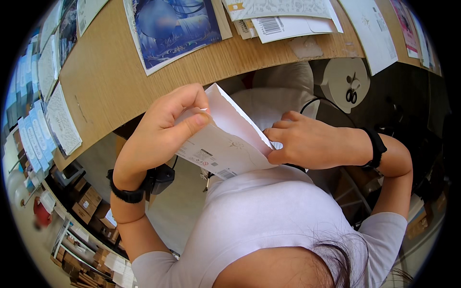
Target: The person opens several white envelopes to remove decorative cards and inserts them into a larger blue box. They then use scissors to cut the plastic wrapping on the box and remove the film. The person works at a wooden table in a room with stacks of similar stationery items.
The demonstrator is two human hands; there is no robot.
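Observation:
A white card envelope [221,149] with a torn upper edge, a pale pink inside and small printed marks on its front is held tilted at chest height, below the desk edge. My left hand [173,122] grips its upper left end, thumb on the front and fingers curled over the top. My right hand [307,141] is at the right end, fingers bent onto the torn edge and thumb low by the opening; the fingertips are partly hidden. The envelope's lower edge is against or close to my white shirt.
The curved wooden desk [101,101] holds a blue illustrated print [173,29], white envelopes [367,41] and stacked sleeves [36,137]. A white round surface [338,79] below bears black scissors [351,96], beside a pale padded seat [269,91]. Cardboard boxes [86,204] sit at lower left.

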